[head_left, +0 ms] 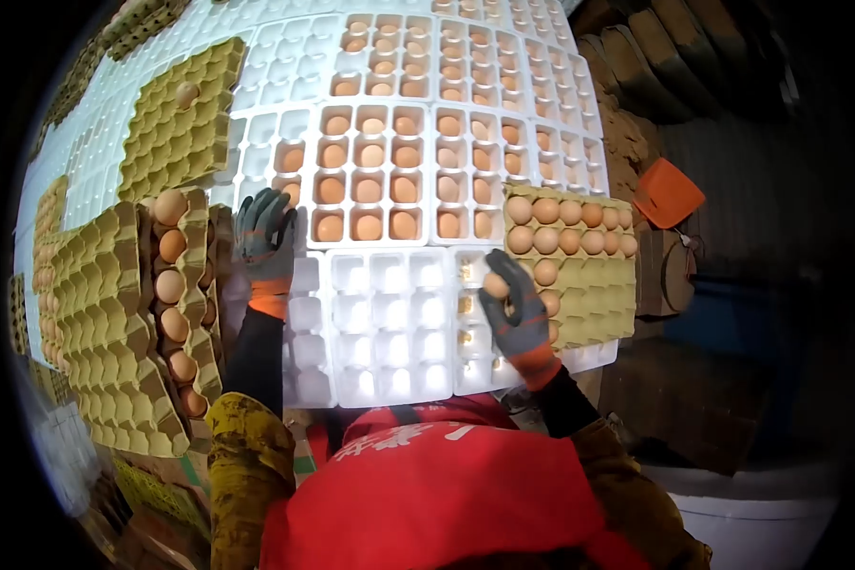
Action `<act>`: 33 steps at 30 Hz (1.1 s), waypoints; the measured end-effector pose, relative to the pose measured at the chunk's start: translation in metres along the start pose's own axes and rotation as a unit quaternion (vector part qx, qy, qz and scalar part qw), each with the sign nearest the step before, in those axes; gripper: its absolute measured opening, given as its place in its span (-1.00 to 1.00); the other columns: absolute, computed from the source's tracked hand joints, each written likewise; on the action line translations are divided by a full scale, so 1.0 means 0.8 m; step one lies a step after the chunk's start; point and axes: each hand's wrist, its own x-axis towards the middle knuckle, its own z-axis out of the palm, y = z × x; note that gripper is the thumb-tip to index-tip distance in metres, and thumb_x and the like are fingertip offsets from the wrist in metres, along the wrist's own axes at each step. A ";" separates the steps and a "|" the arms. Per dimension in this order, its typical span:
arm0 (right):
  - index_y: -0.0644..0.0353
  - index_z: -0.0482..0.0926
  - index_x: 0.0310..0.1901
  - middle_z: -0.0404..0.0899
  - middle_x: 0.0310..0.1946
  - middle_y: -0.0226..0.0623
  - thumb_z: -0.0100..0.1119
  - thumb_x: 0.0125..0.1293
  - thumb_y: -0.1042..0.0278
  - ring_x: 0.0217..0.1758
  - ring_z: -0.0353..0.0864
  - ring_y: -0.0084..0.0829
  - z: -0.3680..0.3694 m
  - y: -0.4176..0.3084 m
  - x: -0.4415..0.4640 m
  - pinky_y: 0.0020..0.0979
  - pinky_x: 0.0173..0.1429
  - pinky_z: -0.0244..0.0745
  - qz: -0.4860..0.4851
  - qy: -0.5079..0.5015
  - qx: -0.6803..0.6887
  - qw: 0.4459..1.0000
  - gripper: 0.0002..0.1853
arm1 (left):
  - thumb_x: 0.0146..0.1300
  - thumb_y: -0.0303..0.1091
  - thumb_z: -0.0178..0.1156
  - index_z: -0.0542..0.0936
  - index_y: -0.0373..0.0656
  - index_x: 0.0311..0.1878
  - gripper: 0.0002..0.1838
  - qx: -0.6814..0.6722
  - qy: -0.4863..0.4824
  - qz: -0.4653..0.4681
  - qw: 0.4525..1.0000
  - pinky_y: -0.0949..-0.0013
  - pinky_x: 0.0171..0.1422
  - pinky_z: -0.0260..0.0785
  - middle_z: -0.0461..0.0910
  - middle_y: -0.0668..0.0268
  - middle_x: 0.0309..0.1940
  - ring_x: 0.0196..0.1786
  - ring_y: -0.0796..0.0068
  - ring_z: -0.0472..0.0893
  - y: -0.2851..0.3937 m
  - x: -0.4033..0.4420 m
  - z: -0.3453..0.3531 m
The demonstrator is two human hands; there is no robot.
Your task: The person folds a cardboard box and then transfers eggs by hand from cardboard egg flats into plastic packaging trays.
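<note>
My right hand (515, 313), in a grey and orange glove, pinches a brown egg (495, 285) between thumb and fingers. It is above the left edge of a pulp egg tray (594, 290), whose far rows hold eggs. My left hand (265, 233), gloved the same way, reaches over a white foam tray (256, 161). Its fingers curl down close together, touching or right beside an egg (292, 195); what lies beneath them is hidden. Between my hands, a filled foam tray (351, 142) lies beyond a foam tray with bare cells (389, 318).
Stacked pulp trays (109, 332) with a row of eggs (171, 285) stand at left. Another pulp tray (176, 123) carries a single egg (187, 95). More foam trays spread toward the back. An orange plastic object (669, 193) and cardboard (670, 275) are off the right edge.
</note>
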 end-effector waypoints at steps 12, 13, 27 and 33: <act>0.00 0.66 0.12 0.65 0.06 -0.21 0.33 0.26 0.44 0.08 0.64 -0.15 -0.160 -0.001 -0.020 -0.22 0.14 0.61 0.001 0.097 -0.048 0.994 -0.63 | 0.33 -0.46 0.31 0.55 -0.18 0.32 -0.52 -0.194 -0.162 -0.134 0.958 0.22 0.33 0.42 0.60 0.15 0.23 0.30 0.24 0.56 0.180 -0.019 -0.018; 0.00 0.67 0.11 0.66 0.03 -0.21 0.34 0.26 0.44 0.04 0.65 -0.17 -0.186 0.006 -0.029 -0.22 0.10 0.62 0.004 0.041 -0.066 0.997 -0.64 | 0.28 -0.46 0.35 0.55 -0.18 0.30 -0.50 -0.218 -0.206 -0.099 0.949 0.21 0.30 0.44 0.61 0.14 0.20 0.25 0.21 0.58 0.232 -0.026 -0.023; 0.18 0.57 0.12 0.56 0.02 -0.36 0.31 0.29 0.32 0.06 0.58 -0.44 -0.224 0.095 -0.069 -0.31 0.15 0.53 0.193 -0.102 0.371 0.903 -0.62 | 0.20 -0.43 0.18 0.55 -0.18 0.10 -0.64 -0.403 -0.337 -0.313 0.791 0.28 0.14 0.48 0.55 0.24 -0.03 0.01 0.32 0.60 0.438 -0.067 -0.001; 0.12 0.50 0.22 0.49 0.08 -0.12 0.27 0.30 0.15 0.09 0.56 -0.10 -0.208 0.094 -0.038 -0.17 0.17 0.54 -0.086 -0.123 -0.058 0.987 -0.51 | 0.12 -0.44 0.37 0.52 -0.17 0.15 -0.52 -0.139 -0.272 -0.011 0.952 0.23 0.15 0.51 0.54 0.10 0.07 0.07 0.14 0.62 0.451 -0.055 0.027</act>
